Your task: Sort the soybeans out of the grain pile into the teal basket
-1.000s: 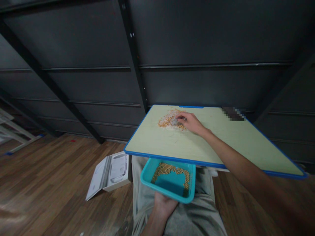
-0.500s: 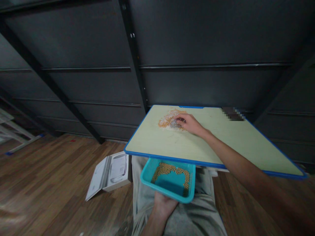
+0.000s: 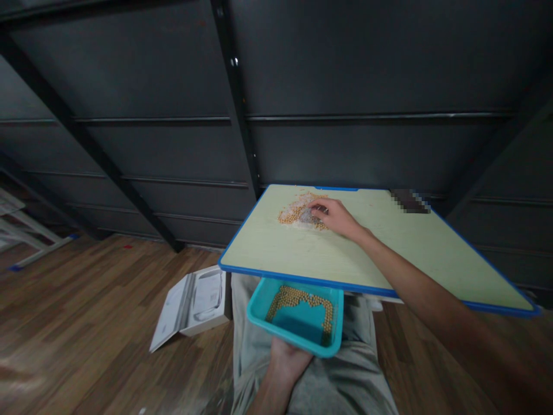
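Observation:
My left hand [image 3: 288, 358] is under the near edge of a turquoise plastic tray [image 3: 294, 339] and holds it above my lap, just below the table's front edge. Small golden round pieces, like beans or beads [image 3: 290, 296], lie along the tray's far and side parts. On the tabletop, my right hand [image 3: 334, 216] is at a spread pile [image 3: 294, 212] of similar golden pieces mixed with whitish bits. Its fingers curl inward over a greyish, see-through patch [image 3: 307, 217] in the pile. What the fingertips pinch, if anything, is too small to make out.
The pale folding table [image 3: 432, 253] has a blue rim. A blurred dark object [image 3: 410, 201] lies at its far right corner. An open white box [image 3: 207, 297] sits on the wooden floor to the left. Behind the table stands a dark panelled wall [image 3: 345, 57].
My right hand has barely shifted at the pile, its fingers slightly more lifted, with more of the greyish patch showing. My left hand and the tray stay in place.

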`<action>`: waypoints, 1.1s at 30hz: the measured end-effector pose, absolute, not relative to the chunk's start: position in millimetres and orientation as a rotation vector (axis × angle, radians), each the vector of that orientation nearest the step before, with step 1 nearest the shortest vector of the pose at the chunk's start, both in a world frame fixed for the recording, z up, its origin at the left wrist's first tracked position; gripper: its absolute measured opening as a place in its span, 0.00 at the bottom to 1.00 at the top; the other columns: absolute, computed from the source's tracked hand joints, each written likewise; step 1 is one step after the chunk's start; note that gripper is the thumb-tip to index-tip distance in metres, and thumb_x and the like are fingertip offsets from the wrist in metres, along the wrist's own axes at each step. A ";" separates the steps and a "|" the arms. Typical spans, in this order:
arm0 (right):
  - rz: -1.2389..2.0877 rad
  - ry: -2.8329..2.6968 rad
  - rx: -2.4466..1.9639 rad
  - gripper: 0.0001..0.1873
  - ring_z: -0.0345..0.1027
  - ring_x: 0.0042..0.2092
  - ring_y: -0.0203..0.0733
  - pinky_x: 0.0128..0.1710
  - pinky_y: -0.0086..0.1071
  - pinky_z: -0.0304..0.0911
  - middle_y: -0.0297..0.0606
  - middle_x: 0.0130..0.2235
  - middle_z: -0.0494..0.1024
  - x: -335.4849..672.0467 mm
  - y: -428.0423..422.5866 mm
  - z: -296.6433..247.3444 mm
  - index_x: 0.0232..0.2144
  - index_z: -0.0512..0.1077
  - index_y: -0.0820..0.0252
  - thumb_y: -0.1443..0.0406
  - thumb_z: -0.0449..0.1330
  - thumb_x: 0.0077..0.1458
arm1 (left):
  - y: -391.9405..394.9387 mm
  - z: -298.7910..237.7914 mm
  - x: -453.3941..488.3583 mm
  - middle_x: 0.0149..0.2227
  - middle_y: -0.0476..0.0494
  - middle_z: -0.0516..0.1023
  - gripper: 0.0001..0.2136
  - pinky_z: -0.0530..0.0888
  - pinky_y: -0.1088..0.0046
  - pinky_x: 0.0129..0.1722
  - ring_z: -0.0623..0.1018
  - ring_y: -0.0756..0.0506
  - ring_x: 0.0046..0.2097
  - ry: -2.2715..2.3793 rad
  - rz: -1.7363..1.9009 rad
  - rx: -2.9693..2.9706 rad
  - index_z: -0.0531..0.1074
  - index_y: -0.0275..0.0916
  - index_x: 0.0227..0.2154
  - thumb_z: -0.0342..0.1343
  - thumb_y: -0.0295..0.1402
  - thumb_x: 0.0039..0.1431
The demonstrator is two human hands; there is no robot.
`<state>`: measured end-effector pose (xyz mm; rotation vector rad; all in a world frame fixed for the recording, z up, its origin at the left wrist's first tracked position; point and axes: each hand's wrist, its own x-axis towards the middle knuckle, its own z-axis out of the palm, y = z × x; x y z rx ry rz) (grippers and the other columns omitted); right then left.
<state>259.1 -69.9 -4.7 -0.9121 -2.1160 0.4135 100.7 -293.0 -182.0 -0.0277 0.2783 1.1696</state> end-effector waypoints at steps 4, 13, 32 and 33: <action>0.435 -2.147 -0.899 0.11 0.71 0.45 0.45 0.47 0.38 0.62 0.41 0.43 0.79 259.8 -69.9 -5.4 0.41 0.77 0.58 0.69 0.57 0.57 | -293.0 -181.0 100.9 0.45 0.40 0.82 0.15 0.63 0.47 0.58 0.75 0.37 0.53 0.267 1.170 -0.037 0.76 0.42 0.46 0.49 0.37 0.62; 0.476 -2.142 -0.896 0.11 0.72 0.43 0.42 0.45 0.36 0.64 0.37 0.42 0.79 259.2 -65.9 -9.9 0.40 0.77 0.56 0.70 0.57 0.57 | -294.5 -174.7 101.8 0.44 0.40 0.83 0.14 0.66 0.49 0.57 0.79 0.40 0.46 0.265 1.178 -0.009 0.79 0.41 0.40 0.48 0.38 0.63; 0.486 -2.135 -0.865 0.10 0.72 0.43 0.43 0.46 0.39 0.65 0.38 0.42 0.79 262.0 -62.5 -10.6 0.39 0.77 0.56 0.69 0.58 0.56 | -293.7 -180.5 100.1 0.45 0.38 0.82 0.14 0.65 0.48 0.57 0.78 0.38 0.49 0.313 1.166 -0.018 0.78 0.39 0.41 0.49 0.37 0.62; 0.500 -2.125 -0.861 0.10 0.72 0.44 0.43 0.46 0.38 0.65 0.38 0.42 0.79 262.2 -61.6 -11.0 0.39 0.77 0.56 0.69 0.58 0.56 | -293.7 -180.2 100.1 0.45 0.38 0.82 0.14 0.65 0.48 0.57 0.78 0.38 0.49 0.312 1.168 -0.019 0.78 0.39 0.41 0.49 0.37 0.62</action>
